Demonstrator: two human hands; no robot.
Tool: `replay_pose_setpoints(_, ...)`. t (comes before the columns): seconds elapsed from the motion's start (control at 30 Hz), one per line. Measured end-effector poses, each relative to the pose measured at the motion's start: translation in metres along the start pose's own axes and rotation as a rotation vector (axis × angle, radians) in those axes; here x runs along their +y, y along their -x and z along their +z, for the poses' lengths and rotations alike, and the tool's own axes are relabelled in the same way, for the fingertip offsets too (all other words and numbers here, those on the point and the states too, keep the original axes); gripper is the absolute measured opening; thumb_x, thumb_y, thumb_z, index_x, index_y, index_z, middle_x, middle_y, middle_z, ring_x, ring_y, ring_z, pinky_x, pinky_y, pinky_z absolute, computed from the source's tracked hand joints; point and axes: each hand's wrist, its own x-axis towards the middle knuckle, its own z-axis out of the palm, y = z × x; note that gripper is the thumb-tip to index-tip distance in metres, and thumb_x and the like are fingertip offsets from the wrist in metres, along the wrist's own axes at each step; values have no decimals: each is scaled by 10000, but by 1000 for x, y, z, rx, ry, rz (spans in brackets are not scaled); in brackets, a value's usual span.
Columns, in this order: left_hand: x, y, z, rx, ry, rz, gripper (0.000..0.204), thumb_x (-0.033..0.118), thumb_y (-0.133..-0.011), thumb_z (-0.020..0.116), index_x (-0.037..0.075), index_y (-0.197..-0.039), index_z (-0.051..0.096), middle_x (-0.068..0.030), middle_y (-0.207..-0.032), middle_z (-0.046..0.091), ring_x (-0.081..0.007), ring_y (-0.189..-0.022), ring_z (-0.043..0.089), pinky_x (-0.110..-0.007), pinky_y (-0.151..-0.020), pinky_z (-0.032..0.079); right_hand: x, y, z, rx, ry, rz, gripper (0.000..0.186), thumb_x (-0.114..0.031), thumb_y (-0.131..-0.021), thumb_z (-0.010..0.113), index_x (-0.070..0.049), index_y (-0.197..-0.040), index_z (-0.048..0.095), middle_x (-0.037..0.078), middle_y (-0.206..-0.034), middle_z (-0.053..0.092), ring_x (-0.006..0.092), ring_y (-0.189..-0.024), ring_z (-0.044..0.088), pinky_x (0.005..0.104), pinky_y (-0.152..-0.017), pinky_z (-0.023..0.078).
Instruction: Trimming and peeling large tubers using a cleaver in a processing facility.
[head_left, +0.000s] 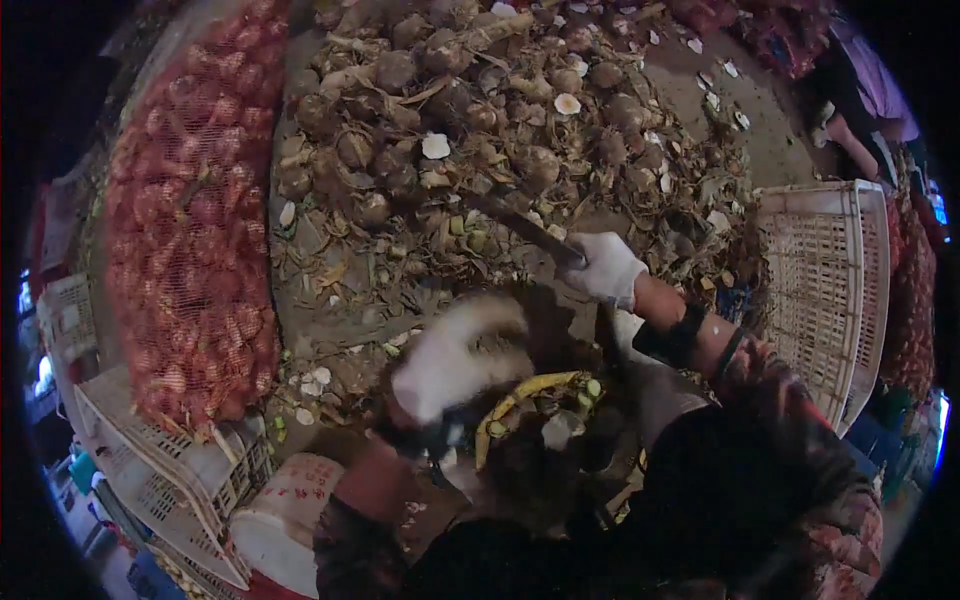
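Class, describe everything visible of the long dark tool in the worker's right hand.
The tool is long, narrow and straight, dark brownish and perhaps metal. Its near end is gripped in the white-gloved right hand; from there it slants up and left over plant scraps. Whether its far end touches anything cannot be told.

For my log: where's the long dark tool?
In the head view, just above centre, slightly right, the dark tool points up-left from the right hand.

the grey floor lies dim, with bluish light on both sides.
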Motion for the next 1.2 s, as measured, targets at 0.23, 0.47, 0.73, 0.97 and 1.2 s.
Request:
replay_pose_setpoints(0.23, -51, -105, -20, 246, -1300, -46, 425, 265, -664, 628, 160, -1069, 550, -165, -1147, 463, -345, -1014, 472, -388, -833, 420, -13, -2, 1, 27, -229, 63, 239, -197, -724, 627, -20, -876, 575, 25, -601, 526, 70, -579, 463, 253, -549, 425)
replay_pose_setpoints(0.47, -122, -5, -12, 143, -670, -203, 308, 206, -663, 607, 57, -933, 605, -172, -999, 518, -345, -881, 537, -405, -772, 446, 12, 4, -11, 122, -294, 156, 271, -164, -732, 622, -14, -953, 577, -2, -625, 546, 46, -548, 473, 230, -513, 424)
replay_pose_setpoints(0.73, -128, 61, -103, 272, -994, -602, 324, 264, -702, 581, 57, -951, 603, -185, -905, 579, -343, -847, 557, -401, -737, 447, 16, -7, -11, 129, -323, 158, 311, -202, -719, 612, -15, -964, 567, 65, -639, 570, 130, -549, 525, 266, -543, 446)
replay_pose_setpoints(0.97, -58, -79, -24, 366, -533, -129, 448, 311, -701, 628, 75, -1074, 552, -193, -1044, 532, -349, -932, 518, -376, -841, 410, 13, -6, -2, 92, -295, 141, 276, -191, -724, 627, -16, -931, 574, 9, -648, 553, 56, -561, 486, 239, -531, 437)
replay_pose_setpoints(1.2, -106, -14, 12, -38, -584, -99, 290, 282, -679, 597, 96, -899, 621, -178, -1058, 540, -327, -882, 547, -379, -802, 437, 16, 1, -17, 125, -236, 203, 277, -166, -720, 616, -12, -946, 573, -13, -643, 547, 52, -549, 495, 225, -513, 433)
